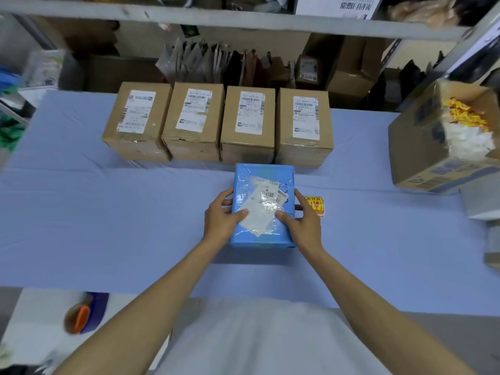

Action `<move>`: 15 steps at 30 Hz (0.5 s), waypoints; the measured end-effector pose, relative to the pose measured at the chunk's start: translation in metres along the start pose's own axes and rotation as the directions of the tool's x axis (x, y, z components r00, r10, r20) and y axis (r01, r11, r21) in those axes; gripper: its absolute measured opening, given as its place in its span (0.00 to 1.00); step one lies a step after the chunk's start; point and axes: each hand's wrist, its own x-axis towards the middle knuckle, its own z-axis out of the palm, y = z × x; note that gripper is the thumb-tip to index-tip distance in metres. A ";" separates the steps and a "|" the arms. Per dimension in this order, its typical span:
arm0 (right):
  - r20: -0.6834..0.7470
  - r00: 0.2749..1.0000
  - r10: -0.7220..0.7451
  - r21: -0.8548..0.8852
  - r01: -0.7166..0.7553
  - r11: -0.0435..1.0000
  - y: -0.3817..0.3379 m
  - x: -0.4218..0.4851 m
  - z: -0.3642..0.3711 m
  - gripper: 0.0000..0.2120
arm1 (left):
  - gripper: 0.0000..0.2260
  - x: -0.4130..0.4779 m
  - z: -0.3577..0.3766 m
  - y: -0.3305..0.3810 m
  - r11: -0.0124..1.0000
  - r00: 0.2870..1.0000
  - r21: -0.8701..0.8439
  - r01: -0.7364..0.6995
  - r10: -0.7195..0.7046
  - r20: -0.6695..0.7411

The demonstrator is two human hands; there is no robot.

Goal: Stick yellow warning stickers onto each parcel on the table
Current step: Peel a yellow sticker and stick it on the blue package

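Head view: a blue parcel (pixel 263 173) lies flat at the centre of the table (pixel 108 212), which is covered in a smooth pale blue cloth with soft creases. The parcel is a rectangular block wrapped in glossy blue plastic film that wrinkles and catches the light. A white paper label with barcodes sits askew on its top under clear tape.

The left hand (pixel 220 215) grips the parcel's 9 o'clock side, with the thumb lying on the top face at the label's edge and the fingers curled round the side wall. The right hand (pixel 303 220) holds the 3 o'clock side the same way, thumb on top and fingers wrapped down the wall. Both bare forearms reach in from 6 o'clock over a white shirt (pixel 257 342).

At 3 o'clock of the parcel, just beside it on the cloth, lies a yellow warning sticker (pixel 316 205). It is square with rounded corners and red print, and the right hand's fingers partly hide it.

At 12 o'clock stand four brown cardboard boxes in a tight row: the first box (pixel 135 144), the second (pixel 189 147), the third (pixel 247 151) and the fourth (pixel 304 152). Their surfaces are matte and each top carries a white shipping label. No yellow sticker shows on them.

At 2 o'clock an open printed carton (pixel 422 147) tilts towards the table. It holds a heap of loose yellow stickers (pixel 465 115) and crumpled white paper (pixel 468 139).

At 8 o'clock, below the table edge, is a blurred orange and blue object (pixel 81 312). A grey metal shelf (pixel 216 14) crosses at 12 o'clock, with flat paper bags (pixel 194 60) below it.
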 end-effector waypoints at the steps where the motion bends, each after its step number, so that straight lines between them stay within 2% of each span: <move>1: -0.001 1.000 0.001 0.000 -0.001 1.000 -0.001 0.002 0.000 0.34 | 0.25 0.002 -0.001 0.002 1.000 1.000 0.001 0.001 -0.001 0.002; 6: 0.064 0.998 -0.019 0.004 0.019 1.000 -0.009 0.010 -0.004 0.34 | 0.22 0.007 -0.001 0.004 1.000 1.000 0.007 0.003 -0.003 0.015; 11: 0.172 0.985 -0.031 0.058 0.021 0.998 -0.002 0.009 -0.014 0.34 | 0.23 0.008 0.000 -0.003 1.000 0.999 -0.008 -0.003 0.003 0.046; 13: 0.202 0.979 -0.014 0.086 -0.003 0.996 -0.003 0.013 -0.022 0.30 | 0.24 0.008 0.000 -0.004 1.000 0.999 -0.015 -0.015 0.015 0.031; 15: 0.123 0.992 -0.008 0.076 -0.002 0.997 -0.001 0.017 -0.031 0.19 | 0.23 0.008 0.001 -0.005 1.000 1.000 -0.022 -0.014 0.014 0.011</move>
